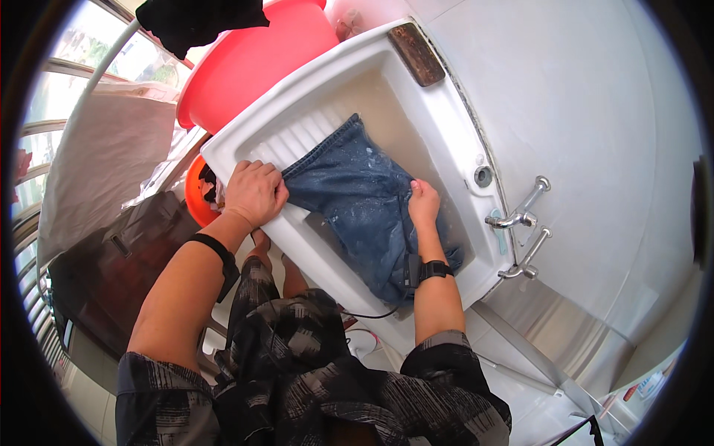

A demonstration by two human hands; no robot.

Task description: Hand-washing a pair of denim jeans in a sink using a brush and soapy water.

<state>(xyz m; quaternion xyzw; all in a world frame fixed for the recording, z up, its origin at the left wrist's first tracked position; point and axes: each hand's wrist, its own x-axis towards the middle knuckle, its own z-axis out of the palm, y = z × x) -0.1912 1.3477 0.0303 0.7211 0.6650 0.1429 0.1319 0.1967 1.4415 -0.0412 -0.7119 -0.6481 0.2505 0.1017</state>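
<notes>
A pair of wet blue jeans [357,201], flecked with suds, lies spread in a white washing sink [446,111] with a ribbed slope. My left hand [254,192] grips the jeans' edge at the sink's near-left rim. My right hand [424,202] presses down on the fabric toward the sink's right side, fingers curled into the cloth. Both wrists wear black bands.
A large red basin [253,59] stands behind the sink with a dark cloth [193,21] draped above it. An orange tub [195,195] sits lower left. A brown soap bar [416,53] rests on the sink's corner. Metal taps [520,215] jut from the white wall.
</notes>
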